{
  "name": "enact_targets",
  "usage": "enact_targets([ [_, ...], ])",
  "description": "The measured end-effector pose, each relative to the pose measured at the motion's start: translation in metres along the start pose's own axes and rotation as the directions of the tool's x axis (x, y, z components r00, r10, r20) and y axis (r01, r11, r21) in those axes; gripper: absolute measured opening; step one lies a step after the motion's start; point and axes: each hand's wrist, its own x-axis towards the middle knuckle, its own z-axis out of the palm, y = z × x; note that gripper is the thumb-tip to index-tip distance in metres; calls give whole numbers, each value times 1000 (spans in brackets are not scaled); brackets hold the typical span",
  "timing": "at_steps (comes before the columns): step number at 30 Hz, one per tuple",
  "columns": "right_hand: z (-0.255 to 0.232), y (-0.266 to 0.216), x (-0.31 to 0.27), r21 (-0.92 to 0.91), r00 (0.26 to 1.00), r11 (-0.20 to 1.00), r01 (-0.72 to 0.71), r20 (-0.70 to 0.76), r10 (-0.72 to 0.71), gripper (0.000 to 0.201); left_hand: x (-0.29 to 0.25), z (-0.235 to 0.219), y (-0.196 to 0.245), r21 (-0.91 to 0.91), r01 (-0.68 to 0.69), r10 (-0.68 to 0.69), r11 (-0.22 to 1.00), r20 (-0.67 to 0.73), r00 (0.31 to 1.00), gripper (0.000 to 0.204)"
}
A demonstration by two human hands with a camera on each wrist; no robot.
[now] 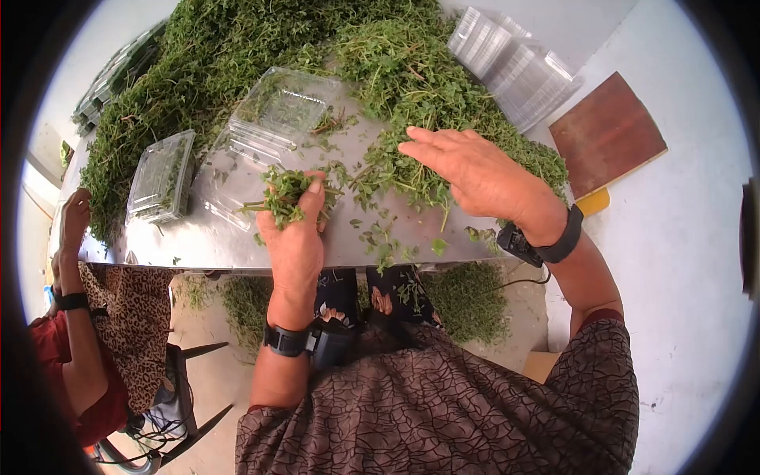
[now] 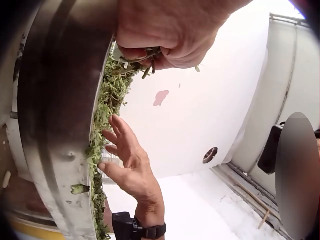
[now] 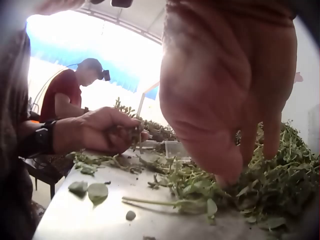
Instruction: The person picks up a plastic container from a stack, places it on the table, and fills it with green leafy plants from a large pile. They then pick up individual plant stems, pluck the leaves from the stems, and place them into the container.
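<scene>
My left hand (image 1: 293, 249) grips a small bunch of leafy green sprigs (image 1: 283, 194) above the near part of the metal table (image 1: 340, 247). Cut stem ends (image 2: 146, 70) poke out from beneath its curled fingers in the left wrist view. To the right, my right hand (image 1: 484, 176) has its fingers extended over the edge of a big heap of the same greens (image 1: 396, 67). Its fingertips reach down among the leaves in the right wrist view, where a loose stem (image 3: 150, 201) lies nearby. An open clear plastic clamshell box (image 1: 229, 178) sits just beyond the left hand.
A closed clamshell box (image 1: 162, 178) with greens stands at left. Stacked clear boxes (image 1: 514, 67) are at the back right, near a reddish-brown board (image 1: 608, 134). Another person's hand (image 1: 75, 218) is at the far left edge. More greens (image 1: 467, 301) lie below the table.
</scene>
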Motion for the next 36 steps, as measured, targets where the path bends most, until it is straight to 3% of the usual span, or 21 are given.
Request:
enact_targets([
  [3,5,-3,9,-35,996,998,-53,64,56,58,1,-1,0,22,-20,19,1000,36,999,10],
  [6,14,3,27,10,999,999,-40,13,40,45,0,1,2,59,-38,37,998,22,999,9],
  [8,16,13,40,-50,969,998,-36,244,47,39,1,0,-1,48,-34,33,998,21,999,9],
  [11,14,19,50,-8,981,991,-137,139,137,22,0,-1,0,61,-28,27,998,22,999,8],
  [13,11,24,50,2,985,987,-159,67,158,22,-1,-1,0,84,-33,32,996,11,999,8],
  [15,2,21,47,191,953,944,-267,-90,288,26,-1,0,-1,39,-29,28,999,21,999,8],
  [16,-5,18,47,210,927,905,-369,18,374,27,-1,0,-2,60,-32,31,998,13,999,8],
  [20,-8,3,49,267,933,896,-356,50,356,27,1,-3,-10,128,-82,78,988,31,996,8],
  [23,-1,-8,57,237,941,913,-332,156,301,33,-1,-2,-5,218,-100,99,971,17,995,8],
  [25,7,-14,60,240,970,945,-225,148,193,49,-3,2,3,59,4,-5,998,14,1000,8],
  [26,6,-17,65,246,951,938,-243,252,180,64,-3,2,4,60,1,-1,998,13,1000,8],
  [29,12,-20,72,204,950,963,-178,290,114,64,-3,2,4,94,-17,16,995,6,1000,9],
  [31,16,-19,77,233,966,962,-142,244,84,55,-2,1,4,91,16,-17,996,16,1000,9],
  [34,17,-19,79,214,927,959,-187,362,99,37,-3,1,4,54,22,-23,998,26,999,9],
  [36,24,-14,72,272,974,952,-140,209,83,23,-3,1,3,34,24,-25,999,38,999,8],
])
